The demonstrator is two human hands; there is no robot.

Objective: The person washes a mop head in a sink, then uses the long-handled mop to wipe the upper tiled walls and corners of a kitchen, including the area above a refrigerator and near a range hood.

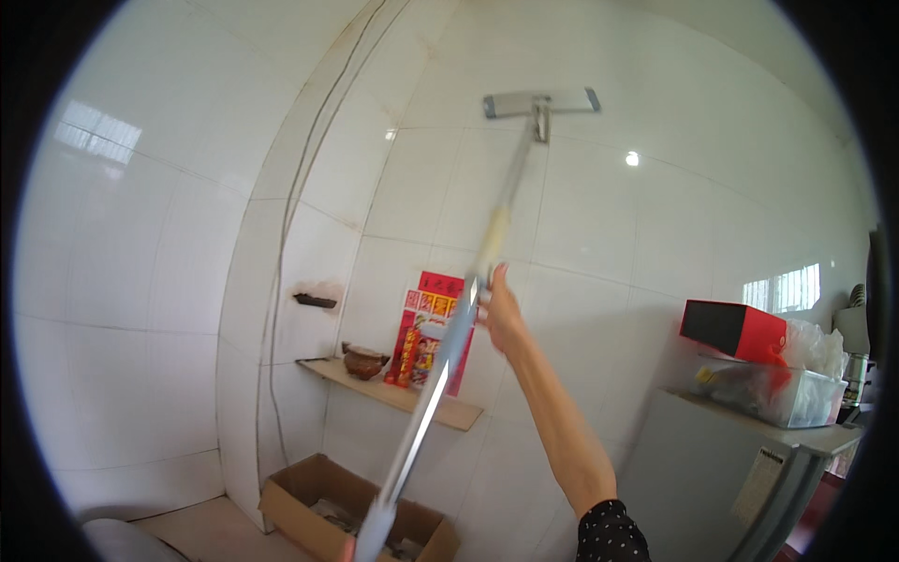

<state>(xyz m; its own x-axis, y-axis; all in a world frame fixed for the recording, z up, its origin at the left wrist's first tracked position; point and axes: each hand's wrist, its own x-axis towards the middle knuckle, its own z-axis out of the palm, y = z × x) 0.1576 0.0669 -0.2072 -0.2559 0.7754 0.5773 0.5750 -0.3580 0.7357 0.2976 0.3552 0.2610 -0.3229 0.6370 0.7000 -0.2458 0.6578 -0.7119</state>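
Observation:
A flat mop (430, 397) with a metal pole rises diagonally in front of me, its wide head (520, 105) up against the white tiled wall (597, 204). I cannot tell whether the head touches the tiles. My right hand (502, 312), arm stretched out, grips the pole just below its cream-coloured sleeve (494, 235), thumb pointing up. Of my left hand (349, 549) only a sliver shows at the bottom edge, at the grey lower grip (377, 523); the rest is cut off. The mop head and upper pole are slightly blurred.
A corner shelf (421, 407) carries a brown pot (364, 362) before a red printed poster (428, 295). Below stands an open cardboard box (302, 502). At right, a grey refrigerator (681, 456) bears a clear plastic bin (808, 397) and a red-and-black box (730, 329). Cables (282, 260) run down the left wall.

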